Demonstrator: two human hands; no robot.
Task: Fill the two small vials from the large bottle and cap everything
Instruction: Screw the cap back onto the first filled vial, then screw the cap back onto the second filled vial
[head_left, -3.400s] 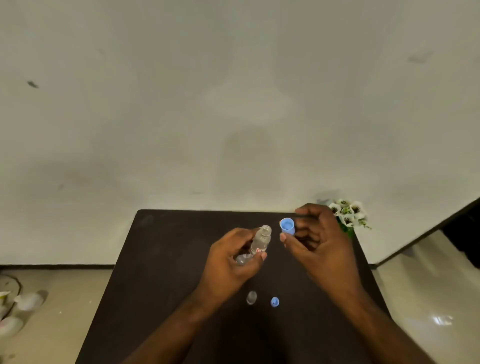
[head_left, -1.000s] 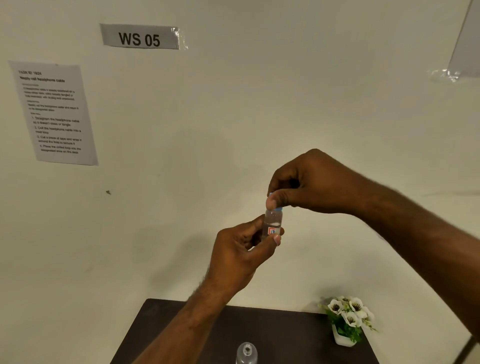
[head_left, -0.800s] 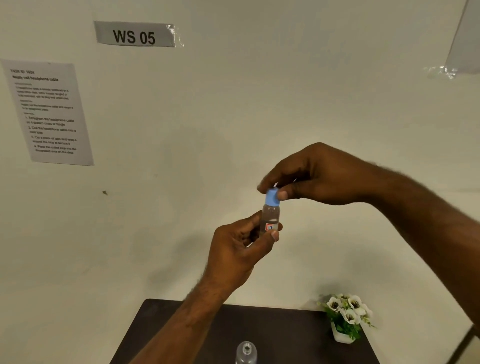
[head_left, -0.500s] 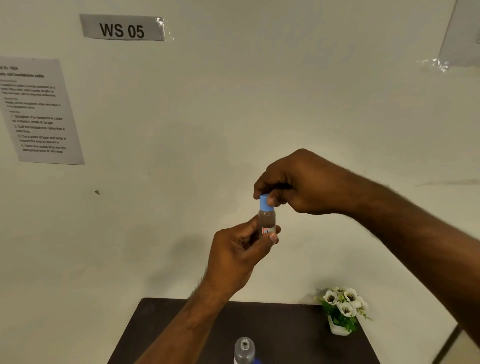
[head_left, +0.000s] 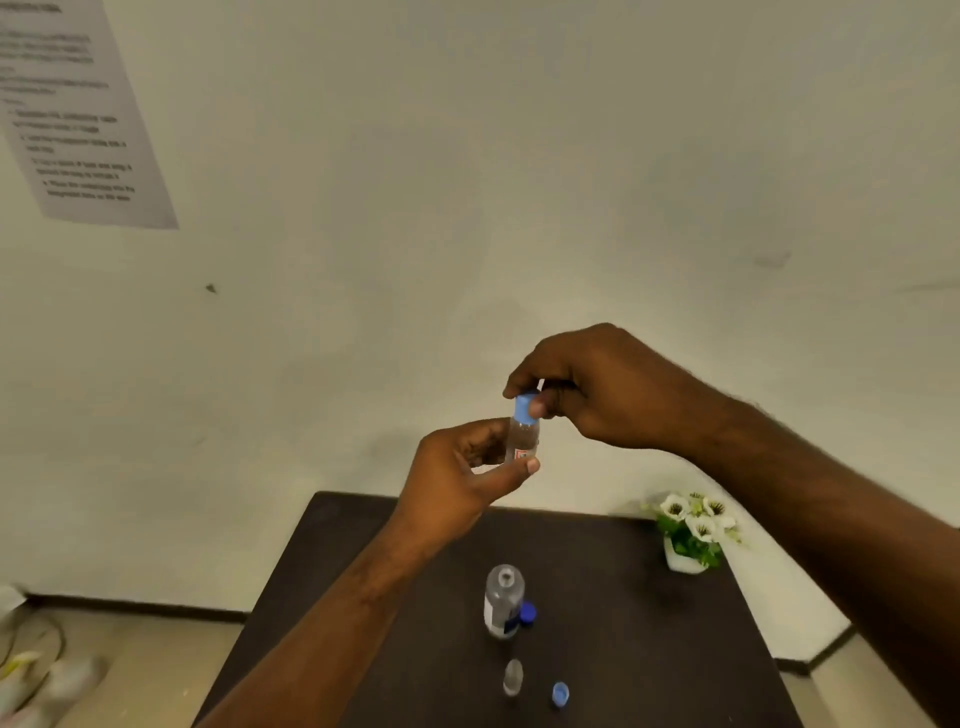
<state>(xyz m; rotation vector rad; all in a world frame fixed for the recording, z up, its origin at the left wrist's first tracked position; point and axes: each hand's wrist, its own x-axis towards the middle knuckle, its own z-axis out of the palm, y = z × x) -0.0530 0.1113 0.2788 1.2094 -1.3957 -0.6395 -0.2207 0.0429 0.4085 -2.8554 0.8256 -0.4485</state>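
My left hand (head_left: 457, 478) holds a small vial (head_left: 522, 439) up in the air, above the far end of the table (head_left: 623, 597). My thumb and fingers pinch the bottom part of the vial, and it stands almost straight up. It is clear, with a little red and white sticker near the bottom. My right hand (head_left: 597, 387) is at the top of it. My thumb and first finger squeeze the light blue cap (head_left: 524, 407) that sits on the vial's neck. I cannot tell if the cap is on tight.

Down below my hands, the table is dark. The large bottle (head_left: 503, 600) stands near the middle of it. Its top is open and I can look down into its mouth. A dark blue cap (head_left: 528, 613) lies just beside it, on the right. Closer to me stands the other small vial (head_left: 512, 677), and it is open too. Its light blue lid (head_left: 560, 693) lies near it on the right, not touching.

At the far right corner of the table is a little white pot of white flowers (head_left: 693, 530). Behind it all is a pale wall with a paper sheet (head_left: 78, 119) stuck up high on the left. The words on it are too blurry to read.
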